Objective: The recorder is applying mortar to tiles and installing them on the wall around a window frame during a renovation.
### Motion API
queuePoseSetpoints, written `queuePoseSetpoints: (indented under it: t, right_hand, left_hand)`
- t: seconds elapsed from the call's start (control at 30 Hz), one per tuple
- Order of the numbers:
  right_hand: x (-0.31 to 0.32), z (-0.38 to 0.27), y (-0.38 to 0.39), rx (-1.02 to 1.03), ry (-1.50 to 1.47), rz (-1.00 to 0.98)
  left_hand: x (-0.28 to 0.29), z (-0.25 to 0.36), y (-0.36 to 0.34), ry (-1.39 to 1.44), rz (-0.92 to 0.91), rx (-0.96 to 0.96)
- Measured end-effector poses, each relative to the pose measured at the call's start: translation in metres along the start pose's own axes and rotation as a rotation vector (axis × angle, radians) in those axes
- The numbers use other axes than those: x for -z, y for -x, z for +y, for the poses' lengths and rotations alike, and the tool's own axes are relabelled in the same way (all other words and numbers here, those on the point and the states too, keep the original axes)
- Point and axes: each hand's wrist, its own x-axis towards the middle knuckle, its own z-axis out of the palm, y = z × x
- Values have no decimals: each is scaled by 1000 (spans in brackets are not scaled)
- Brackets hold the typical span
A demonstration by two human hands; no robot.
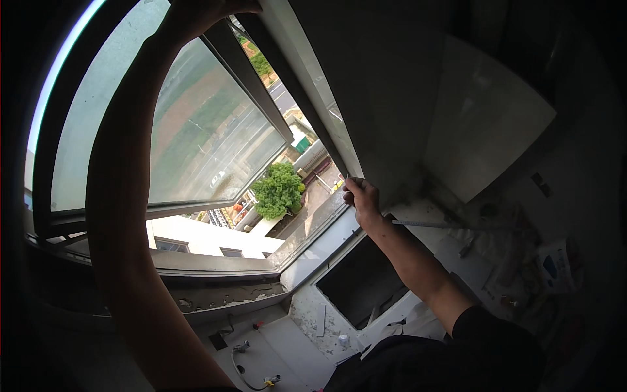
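My left arm reaches up along the left side to the top of the view. There my left hand [209, 9] is at the upper window frame [258, 49], partly cut off by the picture's edge and dark, so its grip is unclear. My right hand [363, 197] is closed, with fingers curled at the lower end of the pale upright edge [336, 124] beside the window opening. Whatever its fingers pinch is too small to make out. An open window sash [209, 130] with a dark frame tilts outward between my arms.
Below the window runs a dusty sill [228, 297]. A dark rectangular cutout [359, 281] opens in the pale countertop [304, 313], with hoses and fittings [241, 349] at its left. A white bucket [558, 264] and debris lie to the right. Outside, far below, stands a green tree [279, 189].
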Motion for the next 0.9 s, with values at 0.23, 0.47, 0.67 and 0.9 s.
queuePoseSetpoints:
  t: [0.23, 0.47, 0.67, 0.9]
  right_hand:
    - [21, 18, 8, -70, 11, -9]
    - [50, 16, 33, -99, 252, -139]
    - [60, -14, 25, -250, 303, -235]
    - [74, 1, 39, -326, 338, -97]
  left_hand:
    - [-6, 25, 14, 174, 186, 77]
    - [-155, 266, 109, 692, 939, 680]
    - [-186, 318, 18, 654, 998, 1117]
    - [-180, 300, -13, 554, 1131, 1326]
